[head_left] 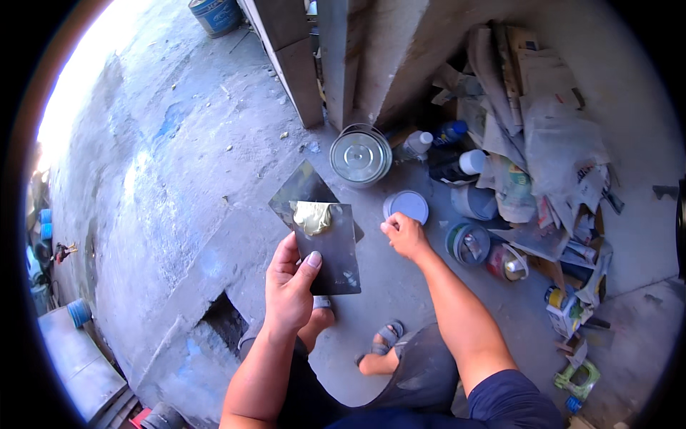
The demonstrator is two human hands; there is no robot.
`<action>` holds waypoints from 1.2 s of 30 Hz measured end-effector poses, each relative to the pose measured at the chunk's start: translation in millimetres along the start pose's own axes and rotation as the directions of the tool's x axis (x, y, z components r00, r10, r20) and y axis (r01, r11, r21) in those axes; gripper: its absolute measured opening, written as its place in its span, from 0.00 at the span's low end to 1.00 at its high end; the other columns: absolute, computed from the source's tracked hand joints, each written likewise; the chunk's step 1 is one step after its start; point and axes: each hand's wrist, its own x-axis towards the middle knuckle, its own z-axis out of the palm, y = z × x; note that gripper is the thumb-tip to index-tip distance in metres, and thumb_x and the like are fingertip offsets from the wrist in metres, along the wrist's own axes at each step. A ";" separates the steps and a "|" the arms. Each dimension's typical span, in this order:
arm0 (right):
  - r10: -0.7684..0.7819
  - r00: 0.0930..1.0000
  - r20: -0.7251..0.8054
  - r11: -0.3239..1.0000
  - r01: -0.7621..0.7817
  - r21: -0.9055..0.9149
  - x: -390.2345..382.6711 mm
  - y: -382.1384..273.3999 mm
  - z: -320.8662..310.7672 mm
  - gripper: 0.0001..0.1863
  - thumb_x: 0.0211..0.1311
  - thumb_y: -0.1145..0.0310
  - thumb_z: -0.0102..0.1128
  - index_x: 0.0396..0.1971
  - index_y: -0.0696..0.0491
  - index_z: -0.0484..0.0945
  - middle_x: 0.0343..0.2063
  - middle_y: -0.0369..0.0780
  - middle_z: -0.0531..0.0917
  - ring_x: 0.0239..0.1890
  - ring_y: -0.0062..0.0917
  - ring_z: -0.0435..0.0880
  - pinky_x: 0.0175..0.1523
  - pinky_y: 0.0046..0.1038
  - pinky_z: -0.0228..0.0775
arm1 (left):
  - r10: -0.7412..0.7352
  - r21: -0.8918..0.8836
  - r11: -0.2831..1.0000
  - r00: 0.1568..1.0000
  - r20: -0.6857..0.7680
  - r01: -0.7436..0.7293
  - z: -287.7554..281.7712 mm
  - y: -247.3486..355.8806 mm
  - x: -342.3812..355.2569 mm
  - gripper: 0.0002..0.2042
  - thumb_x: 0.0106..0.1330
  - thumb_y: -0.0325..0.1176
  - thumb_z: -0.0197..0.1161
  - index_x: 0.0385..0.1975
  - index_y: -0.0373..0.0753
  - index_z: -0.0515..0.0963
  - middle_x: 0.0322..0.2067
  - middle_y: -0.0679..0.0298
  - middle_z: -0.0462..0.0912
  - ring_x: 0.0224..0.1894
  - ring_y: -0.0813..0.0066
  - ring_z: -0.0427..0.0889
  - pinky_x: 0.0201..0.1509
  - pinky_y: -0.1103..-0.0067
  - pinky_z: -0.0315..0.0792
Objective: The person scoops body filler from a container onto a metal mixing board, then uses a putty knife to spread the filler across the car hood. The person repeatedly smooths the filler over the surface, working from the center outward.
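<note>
My left hand [291, 279] grips a dark rectangular plate [332, 264], with its thumb on the front and a pale glossy blob of paste [312, 218] near the top edge. A second dark square plate [304, 182] shows behind it, turned as a diamond; I cannot tell whether it is held. My right hand [404, 236] is closed, fingertips pinched, just below a round lilac-grey lid or tub [406, 204]; whatever it may hold is not visible. A metal pail [360, 157] with a lid and handle stands above the plates.
Bottles [471, 163], cans [468, 244] and piled paper and bags [543, 129] line the right side. Concrete pillars [289, 64] rise at top. A blue drum [214, 14] stands beyond. A square hole [223, 318] is in the floor at lower left, near my sandalled feet.
</note>
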 end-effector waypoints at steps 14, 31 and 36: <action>-0.301 0.879 -0.370 0.348 0.462 0.816 -352.0 -247.0 -165.2 0.18 0.58 0.74 0.55 0.49 0.58 0.67 0.42 0.39 0.77 0.44 0.17 0.74 0.52 0.22 0.66 | -0.204 0.020 0.978 0.930 0.304 0.208 178.0 238.3 -174.6 0.18 0.65 0.23 0.53 0.55 0.36 0.66 0.47 0.59 0.76 0.49 0.75 0.75 0.54 0.77 0.68; -0.026 0.457 -0.889 0.601 0.718 0.352 -666.2 -301.2 -152.3 0.17 0.60 0.77 0.54 0.48 0.62 0.65 0.38 0.39 0.78 0.39 0.16 0.77 0.45 0.20 0.68 | -0.249 0.172 0.921 0.188 0.950 0.350 338.8 349.4 -263.9 0.23 0.64 0.18 0.48 0.61 0.36 0.62 0.55 0.60 0.70 0.58 0.71 0.68 0.63 0.73 0.58; 0.127 0.301 -0.945 0.640 0.703 0.310 -726.2 -314.2 -113.8 0.16 0.61 0.76 0.54 0.48 0.61 0.65 0.37 0.39 0.78 0.38 0.16 0.76 0.45 0.20 0.68 | -0.375 0.367 0.927 -0.155 0.914 -0.078 345.2 348.5 -298.1 0.26 0.62 0.15 0.49 0.61 0.37 0.62 0.53 0.59 0.72 0.56 0.72 0.69 0.61 0.78 0.60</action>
